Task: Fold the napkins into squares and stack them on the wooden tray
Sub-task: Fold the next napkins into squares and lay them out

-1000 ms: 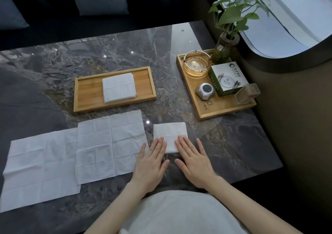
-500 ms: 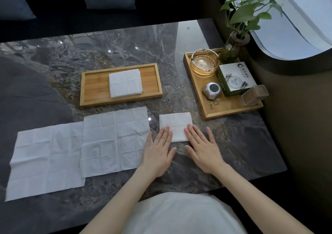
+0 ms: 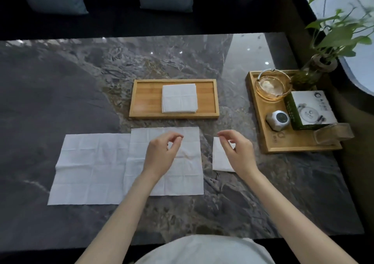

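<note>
Half a second ago both hands lay flat with fingertips pressing the small folded napkin; now they are lifted off it and hover above the counter (image 3: 81, 93), and the view has shifted so the things sit more squarely. Counting from the left edge of the counter: two unfolded napkins lie flat side by side near the front edge, the left unfolded napkin (image 3: 89, 168) with its right border tucked under or against the right unfolded napkin (image 3: 188, 174). The left hand (image 3: 159, 154) hangs over that right sheet, empty, its thumb and forefinger curled close together as if pinching but holding nothing. Behind the sheets, toward the middle of the counter, stands the wooden tray (image 3: 145, 99), one of two trays on the counter, carrying one stack of folded napkins (image 3: 179, 98); how many are in the stack cannot be told. To the right of the open sheets lies one folded napkin (image 3: 219, 158) on the bare counter, partly covered by the right hand (image 3: 236, 152), which is raised over it, empty, fingers loosely curled with thumb and forefinger nearly meeting. At the right edge sits the second tray (image 3: 269, 142), holding one glass ashtray (image 3: 272, 85), one small white gadget (image 3: 277, 120), one green-and-white box (image 3: 311, 109) and one clear holder (image 3: 332, 135); one potted plant (image 3: 332, 41) stands at its far corner.
</note>
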`<state>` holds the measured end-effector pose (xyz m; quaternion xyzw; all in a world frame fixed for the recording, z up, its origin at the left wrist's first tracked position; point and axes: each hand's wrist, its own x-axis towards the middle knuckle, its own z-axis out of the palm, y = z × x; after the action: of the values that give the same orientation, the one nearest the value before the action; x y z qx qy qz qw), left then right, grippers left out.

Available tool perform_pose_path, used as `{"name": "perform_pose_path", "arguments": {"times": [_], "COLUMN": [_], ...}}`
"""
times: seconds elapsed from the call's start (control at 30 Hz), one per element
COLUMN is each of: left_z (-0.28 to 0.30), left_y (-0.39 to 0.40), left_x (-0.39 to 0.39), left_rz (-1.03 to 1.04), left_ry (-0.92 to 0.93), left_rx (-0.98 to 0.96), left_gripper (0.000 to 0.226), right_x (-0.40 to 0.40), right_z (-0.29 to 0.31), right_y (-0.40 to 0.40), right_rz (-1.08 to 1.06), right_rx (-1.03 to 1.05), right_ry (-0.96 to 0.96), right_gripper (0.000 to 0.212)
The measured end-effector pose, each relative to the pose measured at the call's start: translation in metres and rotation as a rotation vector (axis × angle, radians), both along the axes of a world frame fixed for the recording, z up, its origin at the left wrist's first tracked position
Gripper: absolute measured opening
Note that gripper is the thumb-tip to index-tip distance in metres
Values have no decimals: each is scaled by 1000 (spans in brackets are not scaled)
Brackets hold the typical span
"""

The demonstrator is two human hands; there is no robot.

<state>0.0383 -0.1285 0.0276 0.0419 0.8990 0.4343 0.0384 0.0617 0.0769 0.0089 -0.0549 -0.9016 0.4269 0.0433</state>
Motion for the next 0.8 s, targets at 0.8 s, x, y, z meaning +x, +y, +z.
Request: {"name": "perform_pose_path", "arguments": {"times": [0.8], "left_z": [-53], "left_y": [-74], "left_x": [-15], "left_rz": [-469], "left_ry": [-206], "left_rx": [-673], "left_gripper": [59], "right_x": [-34], "right_z": [-39], "right_y": [-92], "right_rz": [-185], "right_rx": [348], "right_ry": [-94], "right_gripper": [3]}}
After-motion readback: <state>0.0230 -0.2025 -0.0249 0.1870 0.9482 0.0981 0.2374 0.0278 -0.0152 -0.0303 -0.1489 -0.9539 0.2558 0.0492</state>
